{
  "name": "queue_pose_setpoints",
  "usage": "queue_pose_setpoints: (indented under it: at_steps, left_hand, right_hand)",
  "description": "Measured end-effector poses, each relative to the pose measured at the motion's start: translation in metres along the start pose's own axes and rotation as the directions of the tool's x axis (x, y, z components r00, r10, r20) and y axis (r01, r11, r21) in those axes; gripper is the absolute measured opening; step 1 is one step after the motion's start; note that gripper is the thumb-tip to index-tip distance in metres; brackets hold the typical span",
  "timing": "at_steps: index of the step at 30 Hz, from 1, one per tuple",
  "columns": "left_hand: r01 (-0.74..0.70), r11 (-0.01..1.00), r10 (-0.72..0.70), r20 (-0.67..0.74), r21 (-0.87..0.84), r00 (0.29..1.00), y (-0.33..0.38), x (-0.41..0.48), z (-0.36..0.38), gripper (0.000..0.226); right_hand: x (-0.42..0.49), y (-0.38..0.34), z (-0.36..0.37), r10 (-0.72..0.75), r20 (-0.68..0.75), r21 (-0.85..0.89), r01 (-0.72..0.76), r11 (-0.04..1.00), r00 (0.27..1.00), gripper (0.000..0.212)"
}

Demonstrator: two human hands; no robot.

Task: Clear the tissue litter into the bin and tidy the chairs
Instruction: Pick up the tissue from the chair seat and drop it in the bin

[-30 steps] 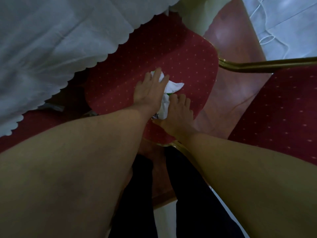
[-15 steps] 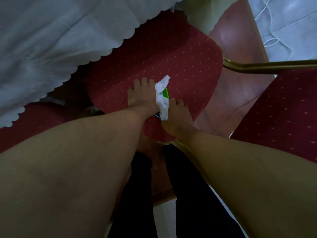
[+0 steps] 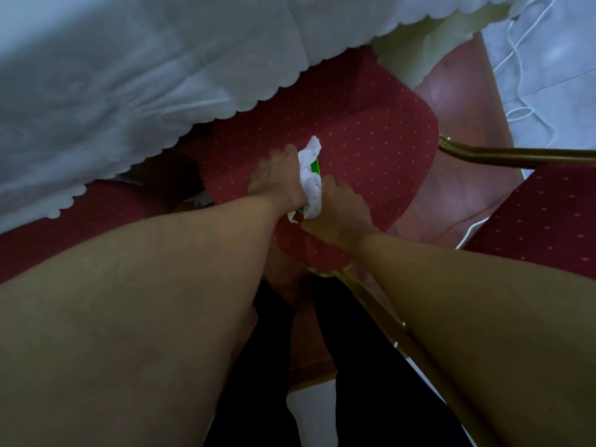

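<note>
Both hands squeeze the tissue litter [image 3: 312,182] together on the red chair seat [image 3: 371,146]. The left hand [image 3: 277,179] and right hand [image 3: 338,208] have their fingers curled tight around the white wad and a green bit. Best to keep it bunched so nothing drops. A second ago the fingers lay flat; now they are closed and closer together

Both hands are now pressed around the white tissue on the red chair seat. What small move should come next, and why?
Probably lift the bundle straight up off the seat. The left hand and the right hand already squeeze the crumpled tissue between them, with a green scrap caught in it, so it looks gathered. It still lies on the red chair seat, and no bin is in view yet.
</note>
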State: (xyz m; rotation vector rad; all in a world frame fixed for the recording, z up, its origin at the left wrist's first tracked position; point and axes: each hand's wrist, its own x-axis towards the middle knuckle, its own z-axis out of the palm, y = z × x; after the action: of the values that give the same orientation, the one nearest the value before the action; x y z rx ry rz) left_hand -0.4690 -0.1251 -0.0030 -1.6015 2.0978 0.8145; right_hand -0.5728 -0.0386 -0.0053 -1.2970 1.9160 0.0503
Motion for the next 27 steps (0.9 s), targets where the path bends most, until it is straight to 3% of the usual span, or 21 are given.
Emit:
queue_pose_setpoints:
  at_steps: [5, 8, 14, 18, 22, 27]
  left_hand:
    - [-0.003, 1.0, 0.004, -0.127, 0.005, 0.992, -0.002, -0.005, -0.033, 0.052]
    - [-0.027, 0.999, 0.031, -0.1, 0.04, 0.994, -0.004, -0.019, -0.067, 0.061]
    - [-0.155, 0.988, 0.154, -0.086, 0.004, 0.984, 0.012, -0.065, -0.156, 0.058]
    - [-0.266, 0.964, 0.264, -0.187, 0.012, 0.946, 0.02, -0.108, -0.226, 0.066]
    - [-0.32, 0.946, 0.32, -0.268, 0.046, 0.909, 0.024, -0.149, -0.281, 0.062]
    - [-0.366, 0.928, 0.368, -0.319, 0.069, 0.873, 0.026, -0.186, -0.336, 0.061]
  right_hand:
    - [-0.007, -0.028, -0.035, -0.015, -0.031, -0.043, 0.014, 0.999, 0.999, 0.06]
    - [-0.024, -0.049, -0.056, -0.019, -0.058, -0.022, 0.018, 1.0, 0.998, 0.063]
    - [-0.073, -0.088, -0.118, -0.005, -0.194, 0.021, 0.01, 1.0, 0.981, 0.059]
    - [-0.102, -0.121, -0.165, -0.052, -0.266, -0.031, 0.046, 0.998, 0.963, 0.063]
    - [-0.125, -0.149, -0.199, -0.094, -0.325, 0.049, 0.115, 0.992, 0.941, 0.066]
    - [-0.173, -0.182, -0.248, -0.145, -0.421, -0.02, 0.15, 0.988, 0.895, 0.054]
